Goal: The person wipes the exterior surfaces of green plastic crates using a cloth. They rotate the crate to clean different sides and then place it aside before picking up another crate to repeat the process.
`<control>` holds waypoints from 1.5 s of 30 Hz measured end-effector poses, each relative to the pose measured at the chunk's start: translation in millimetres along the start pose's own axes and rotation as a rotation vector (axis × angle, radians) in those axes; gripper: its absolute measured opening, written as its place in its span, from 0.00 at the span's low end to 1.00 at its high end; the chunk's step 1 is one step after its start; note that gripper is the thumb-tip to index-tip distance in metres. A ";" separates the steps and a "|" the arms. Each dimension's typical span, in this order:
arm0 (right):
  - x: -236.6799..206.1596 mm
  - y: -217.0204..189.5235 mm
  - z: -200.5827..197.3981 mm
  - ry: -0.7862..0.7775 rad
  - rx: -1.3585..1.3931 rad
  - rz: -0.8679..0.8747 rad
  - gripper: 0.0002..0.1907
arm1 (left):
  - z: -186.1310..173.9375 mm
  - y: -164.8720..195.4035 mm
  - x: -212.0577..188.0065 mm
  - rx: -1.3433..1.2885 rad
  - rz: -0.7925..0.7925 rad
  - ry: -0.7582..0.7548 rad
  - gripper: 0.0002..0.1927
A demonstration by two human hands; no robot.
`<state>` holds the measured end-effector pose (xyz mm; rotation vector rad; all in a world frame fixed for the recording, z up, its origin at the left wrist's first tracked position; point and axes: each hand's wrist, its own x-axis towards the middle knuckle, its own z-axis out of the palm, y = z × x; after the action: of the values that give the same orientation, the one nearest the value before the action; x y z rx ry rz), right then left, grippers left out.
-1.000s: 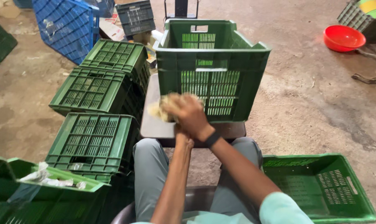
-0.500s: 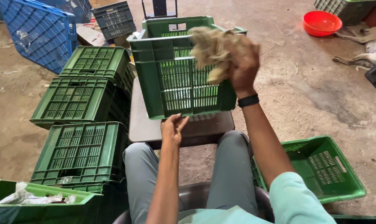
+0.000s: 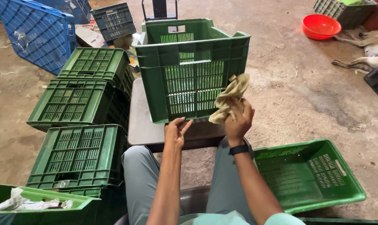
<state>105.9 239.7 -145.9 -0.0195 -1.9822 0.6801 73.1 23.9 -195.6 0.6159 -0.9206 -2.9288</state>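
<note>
- Bare concrete floor [image 3: 306,96], stained and dusty, spreads around a seated person facing an upright green crate [image 3: 193,68], the landmark of the scene.
- That crate stands on a small dark table [image 3: 144,125] between the person's knees, its slotted near wall turned toward the camera.
- At the crate's lower right corner, the right hand [image 3: 238,121], a dark band on its wrist, grips a crumpled tan rag [image 3: 230,98]; its fingers are closed around the lower folds while the upper part stands loose against the slotted wall.
- Below the crate's bottom edge, the left hand [image 3: 177,131] rests on the table lip, fingers half-curled and holding nothing.
- By the look of it, the step in hand is wiping the crate's outer face; a next pass would seem to call for a steadying hand, as the crate sits near the table's front edge.
- Left of the crate, three overturned green crates [image 3: 78,104] sit in a stepped row, crowding that side.
- Right of and below the crate, a shallow green crate [image 3: 310,175] lies tilted on the floor.
- Behind the crate to the left lean a blue crate [image 3: 34,33] and a dark crate [image 3: 114,20].
- Far right of the crate sit a red basin [image 3: 321,26] and a resting dog [image 3: 366,50].
- Nearest the camera, left of the crate, another green crate [image 3: 39,206] holds crumpled plastic.
</note>
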 end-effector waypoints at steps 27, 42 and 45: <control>58.7 -189.8 68.9 -0.048 0.322 -0.673 0.16 | -3.7 -16.3 -19.4 -0.072 -0.001 -0.016 0.07; 10.8 -78.7 30.0 0.094 0.229 -0.217 0.22 | -8.3 -27.0 -24.5 -0.015 0.058 -0.006 0.08; -40.5 -88.5 13.4 -0.008 0.227 -0.201 0.22 | -11.9 -25.4 -15.2 0.022 0.093 0.000 0.10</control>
<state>138.9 147.2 -141.9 0.3154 -1.8730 0.7685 94.2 40.3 -213.0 0.5588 -0.9558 -2.8405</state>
